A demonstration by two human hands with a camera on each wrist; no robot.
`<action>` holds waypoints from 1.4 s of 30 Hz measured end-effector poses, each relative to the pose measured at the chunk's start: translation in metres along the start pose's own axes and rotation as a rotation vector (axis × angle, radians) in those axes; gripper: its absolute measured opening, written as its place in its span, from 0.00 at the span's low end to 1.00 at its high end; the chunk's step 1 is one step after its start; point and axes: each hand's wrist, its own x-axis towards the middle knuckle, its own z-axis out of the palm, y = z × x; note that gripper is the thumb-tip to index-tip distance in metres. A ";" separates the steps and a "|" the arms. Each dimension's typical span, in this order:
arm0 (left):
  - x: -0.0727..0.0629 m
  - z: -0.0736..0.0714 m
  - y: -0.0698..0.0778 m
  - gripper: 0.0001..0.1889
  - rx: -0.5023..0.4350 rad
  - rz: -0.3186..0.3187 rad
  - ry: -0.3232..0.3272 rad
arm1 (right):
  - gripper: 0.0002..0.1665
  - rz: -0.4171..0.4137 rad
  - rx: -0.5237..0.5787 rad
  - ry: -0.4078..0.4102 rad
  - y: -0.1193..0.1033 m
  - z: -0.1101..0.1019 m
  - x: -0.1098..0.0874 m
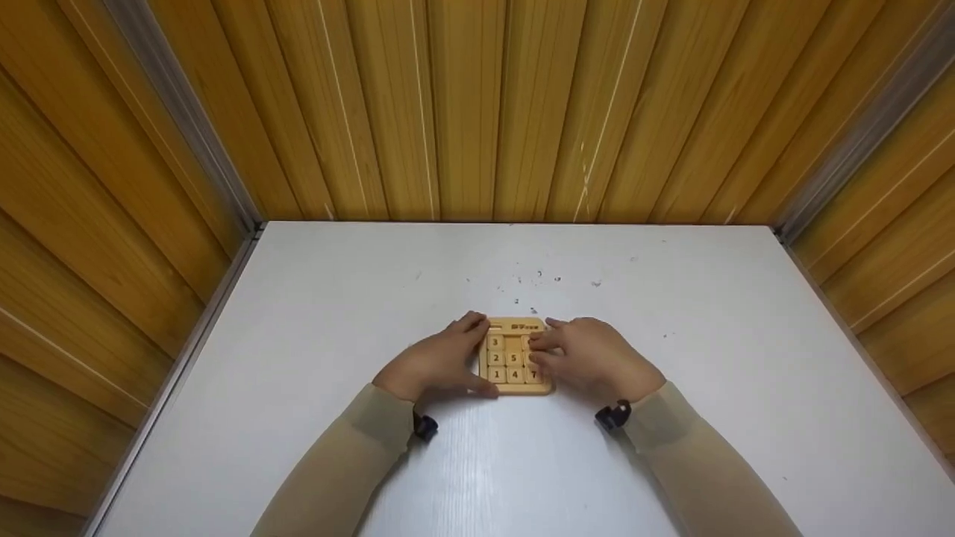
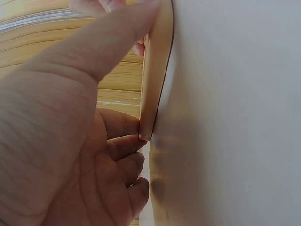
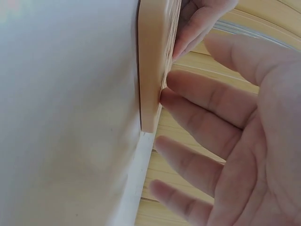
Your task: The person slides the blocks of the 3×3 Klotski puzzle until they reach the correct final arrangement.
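A wooden number slide puzzle (image 1: 522,389) lies flat on the white table. Tiles with 3, 2, 5, 1, 4 and 7 can be read, and a gap shows at the top middle of the grid. My left hand (image 1: 436,364) holds the puzzle's left side, thumb at the near corner and fingers at the far one; the left wrist view shows the frame's edge (image 2: 157,70) between them. Over the right column, my right hand (image 1: 597,358) touches the tiles with its fingertips and hides part of them. Its fingers (image 3: 202,117) look extended in the right wrist view.
The white table (image 1: 336,283) carries small dark marks (image 1: 533,277) beyond the puzzle. Wood-patterned panels (image 1: 470,112) wall it in at the back and both sides, with grey metal posts (image 1: 186,112) at the corners.
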 end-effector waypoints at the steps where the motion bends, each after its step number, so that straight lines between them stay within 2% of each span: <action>1: 0.000 0.000 0.000 0.71 -0.001 -0.001 0.000 | 0.20 -0.004 -0.002 0.008 -0.001 0.000 0.000; 8: 0.000 0.000 0.002 0.70 0.020 0.013 -0.005 | 0.21 -0.135 -0.045 0.096 -0.008 -0.004 0.007; 10: 0.000 -0.001 0.002 0.70 0.025 0.011 -0.003 | 0.22 -0.141 -0.035 0.097 -0.009 -0.004 0.010; 18: 0.000 -0.003 0.001 0.71 0.015 0.016 0.003 | 0.32 -0.187 -0.023 0.033 -0.012 0.004 0.019; 24: -0.001 -0.003 0.001 0.71 0.004 0.009 -0.004 | 0.42 -0.202 -0.003 -0.055 -0.012 0.012 0.018; 32: -0.002 -0.002 -0.001 0.71 0.006 0.026 -0.006 | 0.40 -0.256 -0.002 -0.078 -0.014 0.016 0.019; 42: -0.002 -0.002 -0.001 0.71 -0.010 0.023 -0.011 | 0.39 -0.250 -0.023 -0.079 -0.017 0.016 0.017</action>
